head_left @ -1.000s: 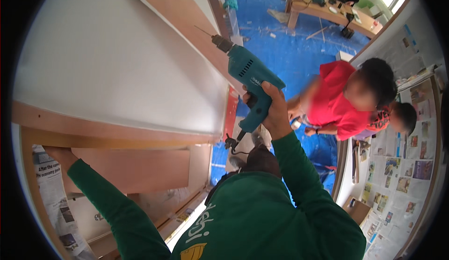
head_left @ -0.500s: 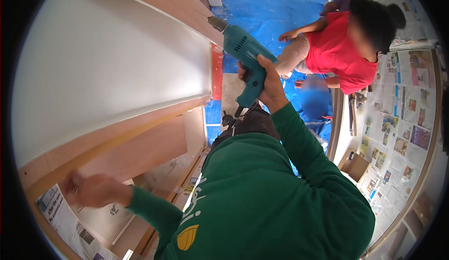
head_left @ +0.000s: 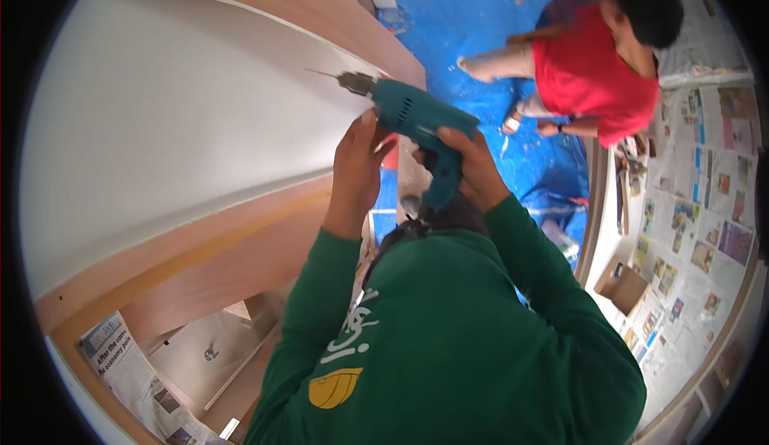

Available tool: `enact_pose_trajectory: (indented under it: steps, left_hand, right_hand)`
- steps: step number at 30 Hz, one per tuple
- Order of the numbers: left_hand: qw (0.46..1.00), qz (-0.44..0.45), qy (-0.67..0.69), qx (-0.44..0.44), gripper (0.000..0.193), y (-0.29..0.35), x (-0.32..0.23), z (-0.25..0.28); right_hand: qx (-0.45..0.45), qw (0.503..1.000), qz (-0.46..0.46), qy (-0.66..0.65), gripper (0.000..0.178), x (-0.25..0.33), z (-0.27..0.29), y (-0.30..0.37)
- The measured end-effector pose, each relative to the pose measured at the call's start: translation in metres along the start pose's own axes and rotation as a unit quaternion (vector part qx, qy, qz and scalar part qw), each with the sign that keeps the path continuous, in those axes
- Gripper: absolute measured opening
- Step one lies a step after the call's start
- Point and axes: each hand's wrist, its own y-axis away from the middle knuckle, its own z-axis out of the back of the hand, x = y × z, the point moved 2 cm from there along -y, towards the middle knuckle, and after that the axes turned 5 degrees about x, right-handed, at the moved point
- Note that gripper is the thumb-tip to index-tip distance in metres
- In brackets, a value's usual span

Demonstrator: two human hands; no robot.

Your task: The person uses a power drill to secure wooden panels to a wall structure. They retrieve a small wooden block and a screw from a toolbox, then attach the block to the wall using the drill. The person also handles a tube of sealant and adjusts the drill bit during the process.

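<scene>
My right hand is closed around the grip of a teal power drill, fingers at the trigger side. The drill points left, with a thin bit in its metal chuck, in front of a large white panel. My left hand is raised under the front of the drill body, fingers apart and stretched up. Its fingertips meet the drill's outline just behind the chuck; whether they press on it I cannot tell.
A wooden rail runs below the panel. On the right, a person in a red shirt stands on a blue tarp, with another person partly visible behind. Newspaper sheets cover the right wall, near a small cardboard box.
My left hand has come up from the lower left to the front of the drill. The drill has shifted slightly right and down. The person in red has moved up in the picture.
</scene>
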Motion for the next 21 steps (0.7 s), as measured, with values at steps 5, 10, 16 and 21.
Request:
enact_pose_trajectory:
  steps: [5, 10, 16, 21]
  left_hand:
    - [0.998, 0.016, 0.051, -0.023, 0.063, -0.034, 0.022, -0.038]
    - [0.99, 0.001, 0.138, 0.002, 0.062, -0.051, 0.0, -0.04]
    - [0.96, 0.048, 0.229, 0.155, 0.073, -0.039, -0.038, -0.028]
    - [0.877, 0.103, 0.299, 0.363, 0.082, -0.033, -0.035, -0.027]
  right_hand:
    - [-0.054, 0.992, 0.034, 0.107, 0.05, 0.005, -0.003, -0.004]
    - [0.086, 0.973, 0.037, 0.212, 0.065, 0.042, -0.011, 0.017]
    - [-0.019, 0.924, 0.046, 0.378, 0.032, 0.035, 0.083, 0.031]
    - [0.005, 0.893, -0.012, 0.449, 0.029, -0.003, 0.065, 0.041]
